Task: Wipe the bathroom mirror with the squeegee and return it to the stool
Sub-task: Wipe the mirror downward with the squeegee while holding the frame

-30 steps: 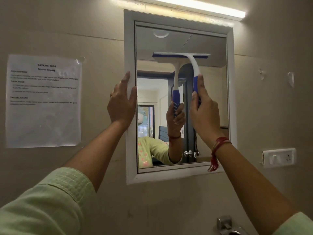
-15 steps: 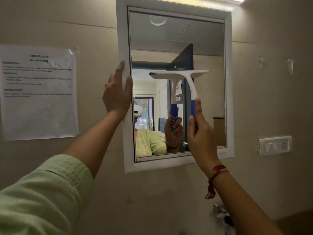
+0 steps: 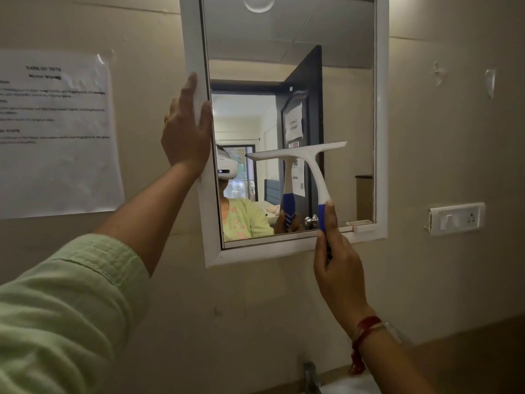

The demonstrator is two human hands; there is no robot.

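Gripping the squeegee (image 3: 305, 163) on the mirror (image 3: 346, 109), right hand (image 3: 338, 268); left hand (image 3: 184, 132) flat against the frame (image 3: 381, 137).

A printed sheet of paper (image 3: 56, 132) is taped flat to the beige wall (image 3: 284, 302), well to the left of the left-hand fingers (image 3: 191, 89) and about level with them; its text is too blurred to read. Well to the right of the right-hand fingers (image 3: 331, 220), at their height, sits a white switch plate (image 3: 456, 218) with 1 rocker switch and 1 socket. Higher on that side, 2 clear scraps cling to the wall: the nearer scrap (image 3: 438, 71) and the farther scrap (image 3: 490, 82). Far below the right-hand fingers, a metal tap (image 3: 311, 376) shows at the bottom edge.
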